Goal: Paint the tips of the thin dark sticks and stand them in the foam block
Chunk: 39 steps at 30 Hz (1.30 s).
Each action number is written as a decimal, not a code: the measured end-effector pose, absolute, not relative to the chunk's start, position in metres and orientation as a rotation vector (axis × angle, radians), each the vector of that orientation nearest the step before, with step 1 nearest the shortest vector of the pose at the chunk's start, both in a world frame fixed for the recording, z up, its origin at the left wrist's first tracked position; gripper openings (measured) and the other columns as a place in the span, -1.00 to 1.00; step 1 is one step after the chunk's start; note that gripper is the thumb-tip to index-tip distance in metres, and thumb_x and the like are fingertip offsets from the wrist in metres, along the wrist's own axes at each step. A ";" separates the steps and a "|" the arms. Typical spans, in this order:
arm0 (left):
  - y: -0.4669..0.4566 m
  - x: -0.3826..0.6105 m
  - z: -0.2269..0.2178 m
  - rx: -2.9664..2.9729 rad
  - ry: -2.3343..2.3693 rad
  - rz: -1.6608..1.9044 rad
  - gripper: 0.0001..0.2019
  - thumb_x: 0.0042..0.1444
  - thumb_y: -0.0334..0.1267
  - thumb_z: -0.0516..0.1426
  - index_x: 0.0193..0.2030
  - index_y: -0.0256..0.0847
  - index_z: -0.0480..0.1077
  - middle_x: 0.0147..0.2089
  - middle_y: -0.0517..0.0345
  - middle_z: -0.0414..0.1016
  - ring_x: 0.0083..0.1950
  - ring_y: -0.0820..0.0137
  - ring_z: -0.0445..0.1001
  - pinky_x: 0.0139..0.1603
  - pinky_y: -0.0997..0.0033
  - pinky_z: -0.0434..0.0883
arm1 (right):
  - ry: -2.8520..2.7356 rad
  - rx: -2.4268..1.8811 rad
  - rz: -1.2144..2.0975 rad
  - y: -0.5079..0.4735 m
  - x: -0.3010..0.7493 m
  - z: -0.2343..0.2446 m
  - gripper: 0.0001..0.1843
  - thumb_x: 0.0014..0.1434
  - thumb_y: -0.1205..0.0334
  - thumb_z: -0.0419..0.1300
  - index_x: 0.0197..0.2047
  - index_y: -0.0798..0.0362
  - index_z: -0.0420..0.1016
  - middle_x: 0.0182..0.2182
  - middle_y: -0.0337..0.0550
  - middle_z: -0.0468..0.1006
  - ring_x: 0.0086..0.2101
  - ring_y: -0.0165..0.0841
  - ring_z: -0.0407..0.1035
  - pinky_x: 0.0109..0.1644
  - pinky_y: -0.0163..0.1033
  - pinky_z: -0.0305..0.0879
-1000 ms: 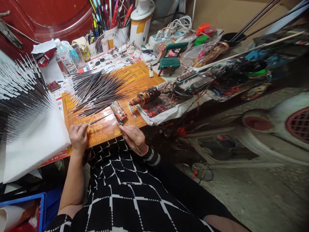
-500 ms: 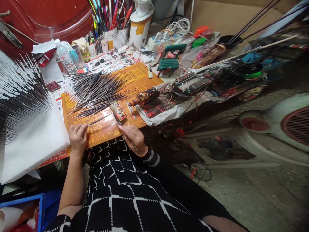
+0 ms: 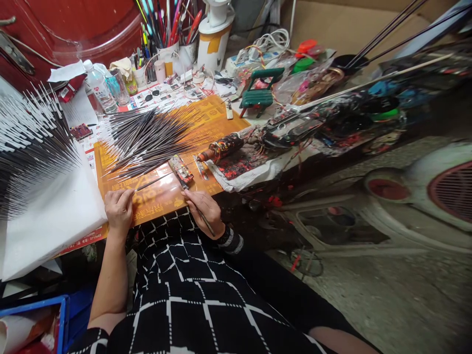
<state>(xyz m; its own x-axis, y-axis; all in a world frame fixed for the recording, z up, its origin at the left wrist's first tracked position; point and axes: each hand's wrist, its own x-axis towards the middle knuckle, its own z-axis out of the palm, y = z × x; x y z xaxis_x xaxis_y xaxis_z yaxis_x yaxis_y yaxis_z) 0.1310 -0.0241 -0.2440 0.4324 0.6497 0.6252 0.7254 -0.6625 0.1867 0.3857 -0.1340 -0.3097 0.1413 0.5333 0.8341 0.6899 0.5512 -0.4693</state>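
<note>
At the near edge of the orange sheet [image 3: 202, 110], my left hand [image 3: 118, 206] pinches one end of a thin dark tapered stick [image 3: 151, 183]. The stick's fine end points right, toward a small paint-crusted block [image 3: 180, 169]. My right hand [image 3: 205, 209] is closed around a slim tool with a dark handle [image 3: 205, 222]; its front end is by the block's lower edge, and its kind I cannot make out. Beyond my hands lies a loose heap of similar dark tapered sticks [image 3: 147, 135], some with white ends.
White foam [image 3: 55, 211] at left bears many upright-fanned sticks [image 3: 33, 132]. A soldering-iron-like tool with a paint-spattered handle [image 3: 224, 146] rests right of the block, near a green stand [image 3: 260, 93]. A bottle [image 3: 99, 88] and brush-filled cups [image 3: 169, 54] stand behind.
My right hand has shifted slightly right, and more of the tool's front end shows by the block. My left hand and the stick look the same.
</note>
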 end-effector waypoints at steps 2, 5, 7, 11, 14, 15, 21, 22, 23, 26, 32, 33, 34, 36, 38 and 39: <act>-0.024 0.131 -0.244 -2.566 -1.254 -1.039 -0.80 0.35 -0.21 0.11 -0.10 -0.10 0.59 -0.21 0.04 0.58 -0.18 0.27 0.39 -0.03 0.23 0.31 | -1.533 -1.077 -0.126 -0.136 0.384 -0.310 -0.37 0.34 0.44 0.11 0.43 -0.01 0.21 -0.02 0.03 0.64 -0.06 -0.22 0.54 0.00 -0.05 0.55; -0.025 0.132 -0.243 -2.576 -1.259 -1.050 -0.80 0.35 -0.22 0.10 -0.11 -0.10 0.59 -0.21 0.04 0.58 -0.18 0.27 0.39 -0.04 0.23 0.31 | -1.537 -1.050 -0.110 -0.137 0.380 -0.310 -0.34 0.31 0.48 0.12 0.43 -0.03 0.20 -0.02 0.02 0.63 -0.04 -0.21 0.52 0.00 -0.03 0.55; -0.026 0.133 -0.242 -2.580 -1.250 -1.059 -0.79 0.35 -0.22 0.10 -0.11 -0.11 0.59 -0.21 0.03 0.58 -0.17 0.27 0.40 -0.04 0.23 0.31 | -1.521 -1.039 -0.121 -0.136 0.377 -0.312 -0.33 0.29 0.50 0.12 0.43 -0.02 0.22 -0.02 0.03 0.63 -0.04 -0.21 0.51 0.00 -0.03 0.55; -0.027 0.132 -0.242 -2.568 -1.230 -1.039 -0.80 0.36 -0.23 0.10 -0.10 -0.12 0.58 -0.21 0.05 0.59 -0.18 0.27 0.39 -0.04 0.23 0.32 | -1.520 -1.044 -0.135 -0.133 0.376 -0.315 -0.32 0.27 0.53 0.13 0.42 0.02 0.24 0.00 0.07 0.61 -0.01 -0.18 0.48 0.02 0.00 0.54; -0.027 0.132 -0.242 -2.558 -1.200 -1.053 -0.81 0.35 -0.25 0.11 -0.10 -0.12 0.58 -0.22 0.06 0.59 -0.18 0.28 0.39 -0.05 0.24 0.32 | -1.535 -1.077 -0.134 -0.133 0.377 -0.318 -0.35 0.30 0.50 0.11 0.42 0.03 0.24 0.01 0.07 0.60 0.00 -0.18 0.49 0.03 0.00 0.53; -0.026 0.132 -0.242 -2.556 -1.194 -1.057 -0.81 0.35 -0.25 0.11 -0.11 -0.12 0.58 -0.22 0.06 0.59 -0.18 0.28 0.39 -0.06 0.24 0.32 | -1.540 -1.091 -0.136 -0.134 0.377 -0.318 -0.37 0.31 0.48 0.10 0.42 0.02 0.24 0.01 0.06 0.60 -0.01 -0.18 0.49 0.03 0.00 0.53; -0.025 0.132 -0.242 -2.555 -1.178 -1.062 -0.82 0.34 -0.25 0.12 -0.10 -0.11 0.58 -0.22 0.06 0.59 -0.19 0.27 0.40 -0.07 0.22 0.34 | -1.563 -1.109 -0.153 -0.133 0.377 -0.320 -0.39 0.33 0.44 0.09 0.42 0.02 0.24 0.05 0.06 0.59 0.01 -0.19 0.50 0.05 -0.01 0.52; -0.025 0.132 -0.242 -2.553 -1.171 -1.064 -0.82 0.34 -0.25 0.12 -0.10 -0.11 0.58 -0.23 0.06 0.59 -0.19 0.27 0.40 -0.07 0.22 0.34 | -1.566 -1.106 -0.157 -0.133 0.377 -0.320 -0.39 0.33 0.45 0.09 0.42 0.01 0.23 0.05 0.06 0.59 0.02 -0.19 0.50 0.06 -0.01 0.52; -0.025 0.132 -0.242 -2.551 -1.163 -1.067 -0.82 0.34 -0.26 0.12 -0.10 -0.11 0.58 -0.23 0.06 0.59 -0.19 0.27 0.40 -0.07 0.22 0.34 | -1.569 -1.108 -0.159 -0.133 0.377 -0.320 -0.39 0.33 0.45 0.09 0.42 0.02 0.23 0.06 0.06 0.59 0.02 -0.19 0.50 0.06 0.00 0.52; -0.025 0.133 -0.242 -2.544 -1.142 -1.073 -0.83 0.33 -0.27 0.13 -0.10 -0.12 0.58 -0.23 0.06 0.58 -0.19 0.28 0.40 -0.08 0.23 0.34 | -1.573 -1.124 -0.155 -0.133 0.377 -0.320 -0.41 0.34 0.43 0.08 0.41 0.03 0.25 0.06 0.07 0.59 0.04 -0.18 0.50 0.07 0.00 0.52; -0.025 0.133 -0.242 -2.540 -1.120 -1.084 -0.84 0.33 -0.29 0.14 -0.10 -0.13 0.57 -0.23 0.06 0.58 -0.19 0.28 0.39 -0.09 0.24 0.34 | -1.543 -1.103 -0.178 -0.132 0.376 -0.316 -0.36 0.31 0.49 0.11 0.42 0.02 0.23 0.04 0.08 0.60 0.02 -0.19 0.49 0.04 -0.03 0.53; -0.026 0.133 -0.242 -2.540 -1.124 -1.083 -0.84 0.33 -0.29 0.14 -0.10 -0.13 0.57 -0.23 0.06 0.58 -0.19 0.27 0.39 -0.09 0.24 0.34 | -1.535 -1.103 -0.177 -0.132 0.376 -0.315 -0.35 0.31 0.50 0.11 0.42 0.02 0.22 0.03 0.07 0.60 0.01 -0.19 0.49 0.04 -0.03 0.53; -0.026 0.133 -0.242 -2.541 -1.130 -1.080 -0.84 0.33 -0.28 0.14 -0.10 -0.13 0.57 -0.23 0.06 0.58 -0.19 0.27 0.39 -0.09 0.24 0.34 | -1.525 -1.102 -0.172 -0.133 0.376 -0.314 -0.35 0.31 0.50 0.11 0.43 0.02 0.21 0.01 0.07 0.61 0.00 -0.20 0.49 0.03 -0.03 0.53; -0.026 0.133 -0.242 -2.544 -1.146 -1.072 -0.83 0.34 -0.27 0.13 -0.10 -0.13 0.57 -0.23 0.06 0.58 -0.19 0.27 0.39 -0.08 0.24 0.34 | -1.510 -1.092 -0.162 -0.135 0.375 -0.311 -0.34 0.30 0.53 0.10 0.42 0.00 0.22 -0.02 0.05 0.62 -0.03 -0.21 0.49 0.01 -0.03 0.53; -0.027 0.133 -0.242 -2.546 -1.151 -1.072 -0.83 0.34 -0.26 0.12 -0.10 -0.13 0.57 -0.24 0.07 0.58 -0.20 0.28 0.39 -0.07 0.23 0.33 | -1.514 -1.070 -0.154 -0.138 0.374 -0.310 -0.33 0.28 0.55 0.11 0.41 0.00 0.25 -0.05 0.04 0.62 -0.06 -0.22 0.49 0.00 -0.03 0.53; -0.027 0.133 -0.243 -2.548 -1.152 -1.076 -0.83 0.34 -0.26 0.12 -0.10 -0.13 0.57 -0.24 0.07 0.58 -0.20 0.28 0.39 -0.07 0.23 0.33 | -1.530 -1.051 -0.154 -0.140 0.372 -0.309 -0.34 0.28 0.55 0.11 0.40 -0.01 0.26 -0.05 0.04 0.62 -0.06 -0.22 0.48 -0.01 -0.02 0.53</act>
<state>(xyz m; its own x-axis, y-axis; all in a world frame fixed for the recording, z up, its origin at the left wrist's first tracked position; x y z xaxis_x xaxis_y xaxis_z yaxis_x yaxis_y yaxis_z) 0.1333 -0.0273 -0.2429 0.4493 0.5982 0.6636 0.7025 -0.6954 0.1512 0.3721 -0.1398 -0.3090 0.1226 0.5175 0.8468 0.6761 0.5811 -0.4530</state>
